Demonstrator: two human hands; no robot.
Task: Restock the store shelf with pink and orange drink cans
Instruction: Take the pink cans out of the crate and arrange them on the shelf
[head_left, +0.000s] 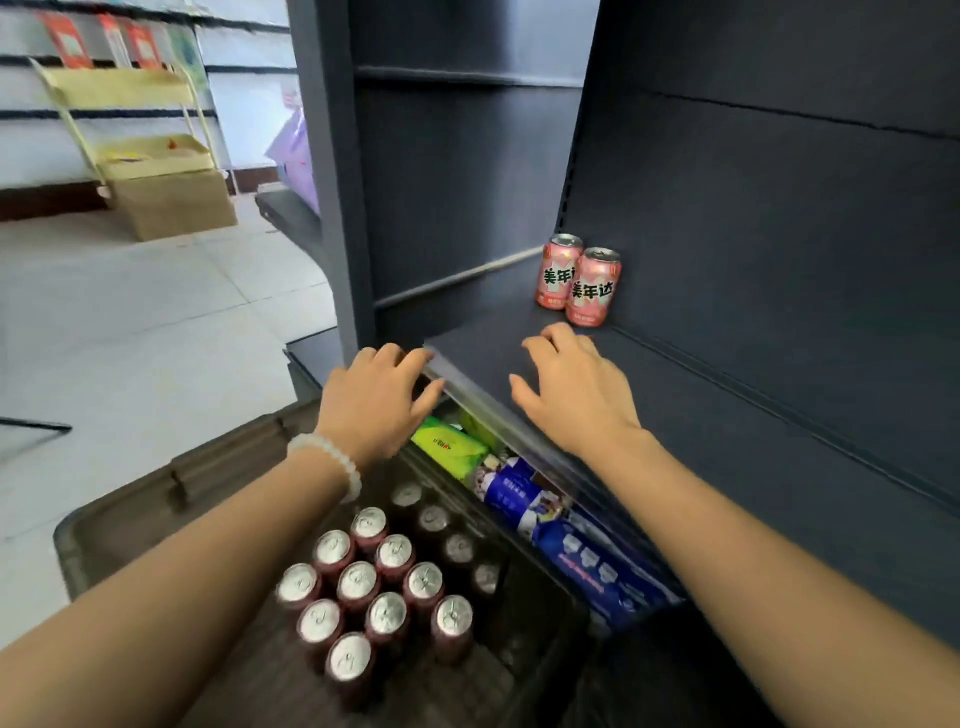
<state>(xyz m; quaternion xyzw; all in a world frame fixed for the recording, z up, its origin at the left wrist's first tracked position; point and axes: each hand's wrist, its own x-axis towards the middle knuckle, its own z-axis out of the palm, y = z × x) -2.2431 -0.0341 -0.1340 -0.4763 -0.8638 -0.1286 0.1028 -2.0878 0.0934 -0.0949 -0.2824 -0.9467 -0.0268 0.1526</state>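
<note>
Below, cans (363, 587) (labels hidden) in crate (156, 493).

The far pink can (557, 273) is half covered by the near pink can (594, 287), so its last label character is lost. The left hand (375, 399) masks the shelf (675, 415) corner, its fingertips curling out of sight. Cans in the crate (130, 512) show only lids, their colours murky in shadow. Blue packets (587, 556) tuck under the shelf lip, print too small to read. Red tags (67, 41) up top-left are blurred. Both forearms run off the bottom edge.
</note>
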